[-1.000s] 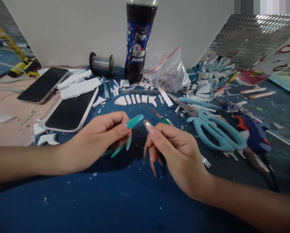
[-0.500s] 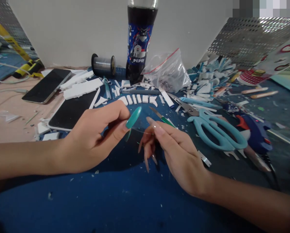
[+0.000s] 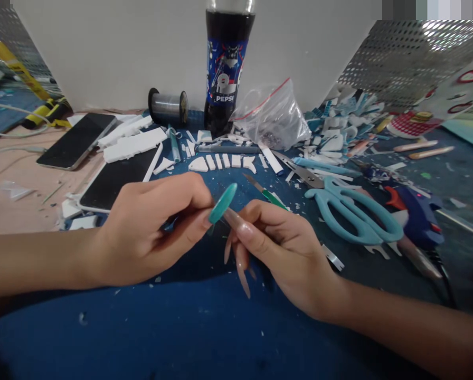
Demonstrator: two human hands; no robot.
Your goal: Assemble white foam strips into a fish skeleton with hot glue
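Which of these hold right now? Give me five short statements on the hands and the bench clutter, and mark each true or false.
1. The scissors with teal handles lie on the dark blue mat, on the right hand side. True.
2. The dark cola bottle with the blue label lies on its side. False: it stands upright at the white back wall.
3. The left hand, with long teal nails, meets the right hand at the fingertips. True.
4. The clear plastic zip bag sits left of the bottle. False: it is just right of it.
5. Three dark-screened phones lie at the left. False: there are two.
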